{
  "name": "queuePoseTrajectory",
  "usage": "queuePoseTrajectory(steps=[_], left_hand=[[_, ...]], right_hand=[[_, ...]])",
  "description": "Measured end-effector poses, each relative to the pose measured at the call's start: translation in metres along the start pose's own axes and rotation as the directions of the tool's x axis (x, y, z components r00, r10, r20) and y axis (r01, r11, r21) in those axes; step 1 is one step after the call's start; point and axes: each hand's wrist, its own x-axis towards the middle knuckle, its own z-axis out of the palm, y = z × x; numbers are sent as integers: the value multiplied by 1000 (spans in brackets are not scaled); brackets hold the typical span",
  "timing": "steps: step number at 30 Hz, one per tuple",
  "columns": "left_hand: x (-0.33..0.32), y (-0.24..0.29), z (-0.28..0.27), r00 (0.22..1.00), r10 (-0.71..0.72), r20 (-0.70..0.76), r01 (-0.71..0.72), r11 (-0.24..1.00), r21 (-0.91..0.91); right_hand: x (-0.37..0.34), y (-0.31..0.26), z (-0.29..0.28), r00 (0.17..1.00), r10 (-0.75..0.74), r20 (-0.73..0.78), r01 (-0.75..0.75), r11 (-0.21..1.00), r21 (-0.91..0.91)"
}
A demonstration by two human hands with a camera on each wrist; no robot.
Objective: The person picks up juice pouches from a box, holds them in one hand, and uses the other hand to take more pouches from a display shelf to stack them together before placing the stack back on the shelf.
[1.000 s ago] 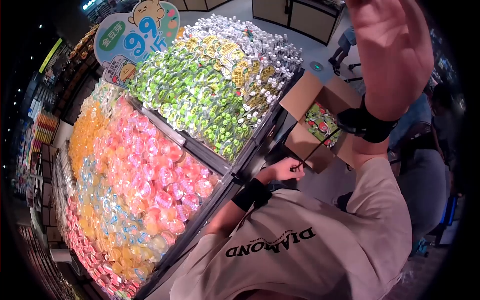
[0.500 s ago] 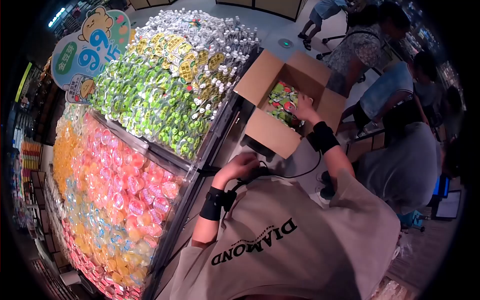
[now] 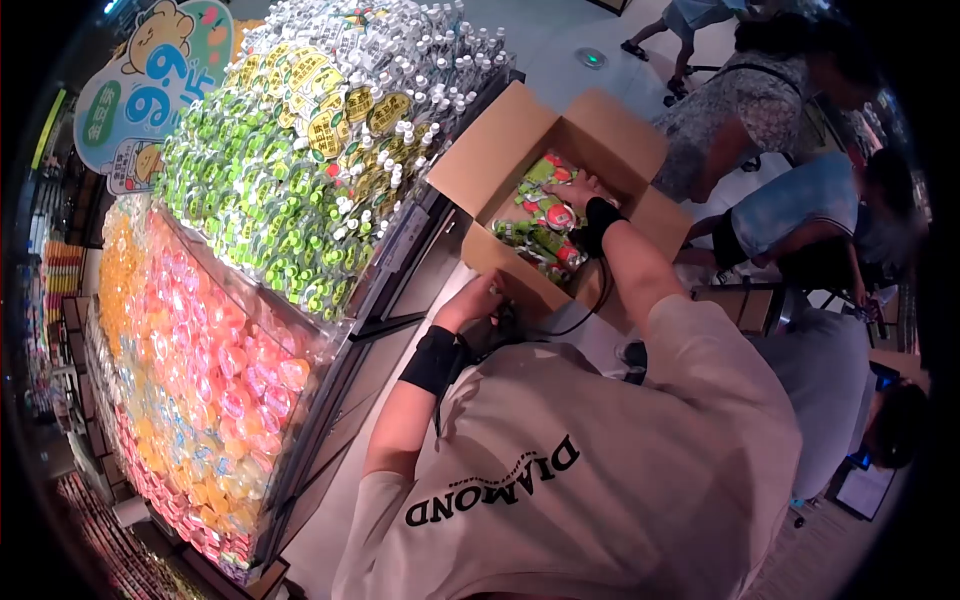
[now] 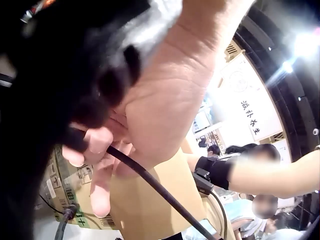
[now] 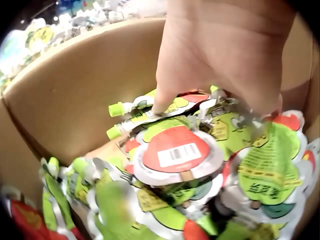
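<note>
Right wrist view: pouches lie heaped in a carton, directly under the right hand. Its thumb touches two green-capped ones, the other fingers reach down among those opposite, and several lie between; whether they are grasped, I cannot tell. The left hand is near a carton flap, its fingers partly bent and a cable crossing them; whether they grip it is unclear. Beside the carton stands a loaded display.
</note>
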Motion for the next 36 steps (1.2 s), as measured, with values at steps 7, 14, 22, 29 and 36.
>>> queuePoseTrajectory(steps=[7, 14, 22, 29, 36], left_hand=[[-7, 35, -16, 934, -303, 192, 327, 938, -114], [-5, 33, -25, 929, -287, 235, 306, 951, -47], [-5, 35, -25, 930, -236, 283, 297, 935, -195], [-8, 50, -30, 942, -232, 245, 297, 913, -278], [-9, 60, -39, 909, -275, 312, 337, 927, -164]], right_hand=[[32, 11, 15, 958, 218, -186, -120, 894, 431], [81, 21, 37, 997, -25, 76, -45, 611, 790], [65, -32, 29, 990, -129, 61, 14, 515, 857], [100, -23, 63, 971, -117, 211, -173, 272, 947], [100, -31, 72, 987, 147, -66, -16, 496, 868]])
